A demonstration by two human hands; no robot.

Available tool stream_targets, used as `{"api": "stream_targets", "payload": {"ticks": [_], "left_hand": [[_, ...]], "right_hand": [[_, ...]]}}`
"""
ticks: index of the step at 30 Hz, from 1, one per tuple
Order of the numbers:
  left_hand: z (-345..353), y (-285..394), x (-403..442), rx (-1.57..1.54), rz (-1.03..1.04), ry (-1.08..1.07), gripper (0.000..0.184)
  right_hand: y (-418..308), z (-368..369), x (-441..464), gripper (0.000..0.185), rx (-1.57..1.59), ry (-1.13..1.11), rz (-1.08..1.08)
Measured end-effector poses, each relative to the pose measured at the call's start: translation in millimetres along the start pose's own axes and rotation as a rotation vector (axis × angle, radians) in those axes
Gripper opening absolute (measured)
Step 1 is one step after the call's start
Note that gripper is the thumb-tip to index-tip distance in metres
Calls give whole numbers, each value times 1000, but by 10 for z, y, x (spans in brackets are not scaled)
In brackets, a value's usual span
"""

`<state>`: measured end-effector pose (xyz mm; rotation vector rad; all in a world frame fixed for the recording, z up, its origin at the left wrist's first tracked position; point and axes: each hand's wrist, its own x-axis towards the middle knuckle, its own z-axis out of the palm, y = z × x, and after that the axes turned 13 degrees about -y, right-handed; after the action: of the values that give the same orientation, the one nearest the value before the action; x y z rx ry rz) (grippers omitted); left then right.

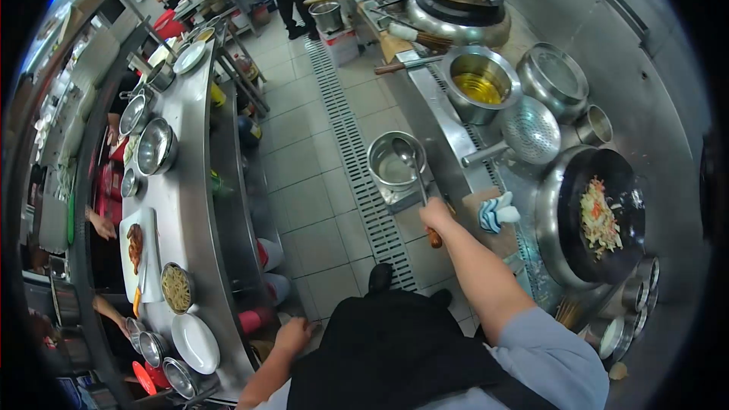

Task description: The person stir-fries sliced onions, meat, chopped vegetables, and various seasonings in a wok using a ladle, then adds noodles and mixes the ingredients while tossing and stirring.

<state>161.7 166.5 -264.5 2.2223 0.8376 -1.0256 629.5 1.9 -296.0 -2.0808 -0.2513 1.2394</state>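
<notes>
I saw the right hand gripping the ladle | its bowl lay beyond the fingers, at the mouth of the pot | left hand: couldn't tell.

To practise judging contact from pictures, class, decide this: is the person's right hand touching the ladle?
Touching. The head view plainly shows the right hand closed around the ladle, whose wooden end sticks out below the fist.
</notes>
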Motion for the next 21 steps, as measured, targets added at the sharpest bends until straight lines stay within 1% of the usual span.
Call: {"api": "stream_targets", "payload": {"ticks": [2, 3, 4, 6, 7, 8, 9, 10, 12, 13, 14, 15, 16, 18, 19, 20, 21], "left_hand": [[150, -271, -198, -61, -65, -22, 29], [239, -425, -290, -81, -92, -30, 29], [342, -608, -364, -95, -90, -59, 29], [378, -794, -433, -104, -94, -82, 28], [366, -850, -505, -98, -103, -83, 28], [325, -877, -580, -90, -109, -85, 27], [294, -912, -602, -79, -113, -84, 27], [265, -948, -622, -67, -117, -83, 26], [170, -948, -585, -56, -188, -98, 27], [105, -925, -565, -48, -208, -104, 27], [34, -899, -542, -54, -170, -43, 27], [-52, -869, -500, -53, -144, -13, 27], [-138, -838, -457, -51, -118, 16, 27], [-278, -777, -338, -40, -55, -3, 27], [-341, -746, -279, -32, -28, -10, 27], [-401, -724, -221, -35, -9, -26, 26], [-446, -704, -162, -28, 9, -32, 26]], "right_hand": [[32, 43, 384, 20, -247, 19, 57], [5, 103, 464, 21, -204, 64, 73], [16, 152, 580, 21, -195, 55, 68], [157, 211, 938, 20, -81, 2, 163], [308, 229, 1167, 16, 111, -101, 160], [418, 200, 1259, 16, 121, -106, 155], [520, 170, 1314, 13, 470, -221, 149], [465, 177, 1240, 11, 821, -334, 138], [519, 160, 1039, 10, 906, -337, 99], [599, 146, 968, 8, 1018, -393, 77], [653, 113, 910, 6, 1127, -448, 51], [510, 74, 667, 27, 1150, -411, 74], [555, 61, 630, 27, 1159, -398, 67], [689, 33, 520, 13, 1278, -542, 24], [609, 24, 337, 11, 1304, -502, -35], [579, 20, 213, 11, 1314, -485, -47], [558, 11, 107, 15, 1383, -510, -79]]}}
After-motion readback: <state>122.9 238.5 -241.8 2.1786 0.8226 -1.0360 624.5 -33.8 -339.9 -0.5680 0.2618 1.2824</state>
